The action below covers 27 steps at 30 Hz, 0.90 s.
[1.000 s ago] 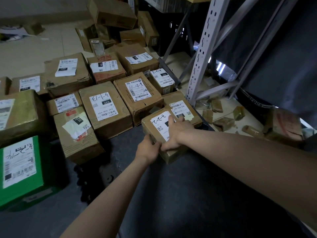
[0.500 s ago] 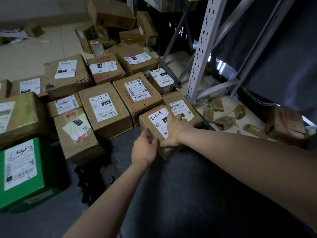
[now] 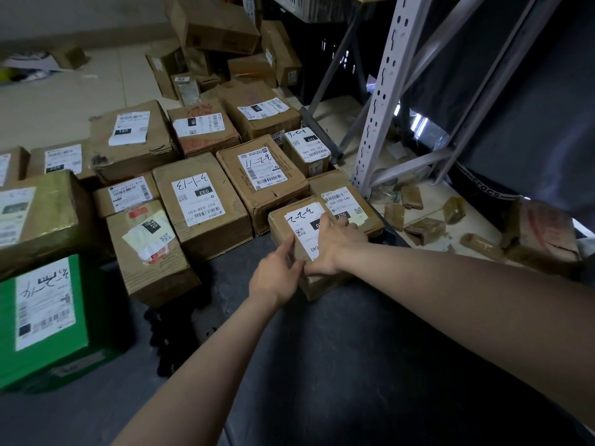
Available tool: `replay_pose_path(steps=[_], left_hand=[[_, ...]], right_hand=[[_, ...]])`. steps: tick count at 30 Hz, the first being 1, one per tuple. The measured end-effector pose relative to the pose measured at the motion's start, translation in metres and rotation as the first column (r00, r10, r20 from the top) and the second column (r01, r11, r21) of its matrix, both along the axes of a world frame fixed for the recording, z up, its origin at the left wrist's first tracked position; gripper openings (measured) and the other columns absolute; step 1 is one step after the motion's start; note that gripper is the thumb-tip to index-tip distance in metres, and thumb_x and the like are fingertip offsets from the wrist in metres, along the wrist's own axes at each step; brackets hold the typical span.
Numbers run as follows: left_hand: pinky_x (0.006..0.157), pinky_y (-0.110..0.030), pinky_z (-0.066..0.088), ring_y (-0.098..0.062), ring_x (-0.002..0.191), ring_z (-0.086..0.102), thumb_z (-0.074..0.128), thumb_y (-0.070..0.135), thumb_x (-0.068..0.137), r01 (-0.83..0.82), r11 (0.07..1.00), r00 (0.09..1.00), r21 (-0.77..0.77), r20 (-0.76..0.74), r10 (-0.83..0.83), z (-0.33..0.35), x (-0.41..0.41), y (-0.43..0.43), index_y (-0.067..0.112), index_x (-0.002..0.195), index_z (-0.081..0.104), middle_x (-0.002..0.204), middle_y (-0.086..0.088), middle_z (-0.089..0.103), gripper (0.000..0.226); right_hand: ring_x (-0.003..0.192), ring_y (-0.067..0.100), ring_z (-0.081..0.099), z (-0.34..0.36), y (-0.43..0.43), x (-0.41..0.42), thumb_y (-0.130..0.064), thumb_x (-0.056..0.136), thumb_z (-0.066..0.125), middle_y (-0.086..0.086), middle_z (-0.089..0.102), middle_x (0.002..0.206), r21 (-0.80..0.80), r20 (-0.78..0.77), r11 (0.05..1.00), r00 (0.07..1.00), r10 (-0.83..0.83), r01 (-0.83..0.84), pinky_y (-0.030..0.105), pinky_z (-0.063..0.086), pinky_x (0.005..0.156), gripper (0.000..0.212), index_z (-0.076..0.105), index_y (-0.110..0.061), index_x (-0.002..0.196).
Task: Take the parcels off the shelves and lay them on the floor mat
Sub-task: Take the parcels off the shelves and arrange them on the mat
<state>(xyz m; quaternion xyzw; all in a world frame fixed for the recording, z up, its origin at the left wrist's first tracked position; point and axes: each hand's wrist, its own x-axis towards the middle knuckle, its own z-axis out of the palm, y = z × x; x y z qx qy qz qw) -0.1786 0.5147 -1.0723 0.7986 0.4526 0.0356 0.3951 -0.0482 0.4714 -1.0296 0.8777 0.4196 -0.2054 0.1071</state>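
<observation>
A small brown cardboard parcel (image 3: 287, 219) with a white handwritten label lies on the dark floor mat (image 3: 354, 365), against a neighbouring labelled parcel (image 3: 346, 201) to its right. My right hand (image 3: 335, 246) lies flat on its top, fingers spread over the label and thumb at the near edge. My left hand (image 3: 277, 275) touches its near left corner with fairly straight fingers. Several more labelled parcels (image 3: 199, 201) lie in rows on the mat to the left and behind.
A green box (image 3: 48, 317) stands at the near left. A white perforated shelf upright (image 3: 383, 101) rises just right of the parcels, with small brown packets (image 3: 425, 230) scattered on the low shelf board. More boxes (image 3: 212, 24) are piled at the back.
The small parcel has slid a little away from me and to the left, closer to the row. My left hand's fingers have straightened along its side.
</observation>
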Motion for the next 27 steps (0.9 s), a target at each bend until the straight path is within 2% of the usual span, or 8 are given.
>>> replay_pose_path(steps=[6, 10, 14, 20, 23, 25, 27], left_hand=[[0.104, -0.042, 0.044, -0.031, 0.131, 0.050, 0.051, 0.033, 0.099, -0.020, 1.000, 1.000, 0.010, 0.002, 0.020, -0.001, -0.002, 0.004, 0.040, 0.153, 0.025, 0.146, -0.006, 0.052, 0.061], [0.103, -0.041, 0.045, -0.030, 0.131, 0.049, 0.051, 0.035, 0.099, -0.023, 0.999, 1.000, 0.036, -0.003, 0.023, -0.003, -0.004, 0.009, 0.042, 0.151, 0.030, 0.145, -0.006, 0.053, 0.057], [0.096, -0.043, 0.049, -0.031, 0.121, 0.056, 0.049, 0.038, 0.098, -0.030, 0.993, 0.999, 0.111, -0.025, 0.033, 0.002, -0.001, 0.015, 0.039, 0.146, 0.041, 0.131, -0.006, 0.062, 0.049], [0.089, -0.041, 0.052, -0.028, 0.110, 0.061, 0.049, 0.036, 0.098, -0.026, 0.988, 0.998, 0.153, -0.045, 0.034, 0.012, 0.005, 0.019, 0.034, 0.136, 0.055, 0.120, -0.003, 0.067, 0.039], [0.083, -0.038, 0.052, -0.027, 0.104, 0.062, 0.051, 0.034, 0.097, -0.055, 0.975, 0.998, 0.214, 0.029, 0.050, 0.012, 0.004, 0.018, 0.028, 0.119, 0.065, 0.113, -0.003, 0.066, 0.027], [0.081, -0.037, 0.048, -0.027, 0.105, 0.057, 0.053, 0.032, 0.095, -0.118, 0.955, 0.991, 0.273, 0.093, 0.096, 0.013, 0.002, 0.021, 0.021, 0.112, 0.065, 0.111, -0.005, 0.059, 0.023], [0.088, -0.039, 0.044, -0.028, 0.113, 0.048, 0.055, 0.028, 0.092, -0.155, 0.916, 0.987, 0.369, 0.095, 0.129, 0.014, -0.003, 0.025, 0.014, 0.119, 0.060, 0.116, -0.008, 0.053, 0.030]], right_hand=[[0.121, 0.037, 0.045, 0.000, 0.003, -0.002, -0.070, 0.065, 0.073, 0.022, 0.037, 0.137, 0.027, 0.021, 1.000, 1.000, 0.013, -0.014, 0.042, 0.047, 0.084, 0.116, 0.016, -0.012, 0.148], [0.125, 0.036, 0.042, 0.001, 0.005, -0.002, -0.077, 0.068, 0.066, 0.020, 0.039, 0.138, 0.037, 0.055, 0.999, 0.998, 0.031, -0.033, 0.045, 0.046, 0.092, 0.109, 0.023, -0.012, 0.144], [0.126, 0.037, 0.042, 0.004, 0.008, 0.000, -0.079, 0.070, 0.061, 0.019, 0.039, 0.139, 0.043, 0.053, 0.998, 0.998, 0.045, -0.048, 0.047, 0.044, 0.095, 0.105, 0.026, -0.013, 0.144], [0.125, 0.037, 0.040, 0.005, 0.014, -0.001, -0.069, 0.065, 0.073, 0.020, 0.036, 0.138, 0.022, 0.007, 0.999, 0.999, 0.035, -0.035, 0.045, 0.046, 0.091, 0.109, 0.022, -0.013, 0.144], [0.127, 0.037, 0.037, 0.005, 0.014, -0.002, -0.066, 0.059, 0.080, 0.021, 0.035, 0.139, -0.023, 0.013, 0.999, 0.999, 0.034, -0.034, 0.043, 0.046, 0.094, 0.119, 0.018, -0.012, 0.144], [0.129, 0.037, 0.034, 0.004, 0.013, -0.003, -0.066, 0.055, 0.082, 0.022, 0.031, 0.138, -0.093, 0.017, 0.993, 0.997, 0.078, -0.076, 0.043, 0.046, 0.097, 0.126, 0.015, -0.011, 0.145], [0.130, 0.037, 0.031, 0.005, 0.011, -0.005, -0.066, 0.054, 0.084, 0.020, 0.028, 0.138, -0.158, 0.020, 0.969, 0.981, 0.194, -0.189, 0.044, 0.044, 0.100, 0.130, 0.011, -0.010, 0.147]])
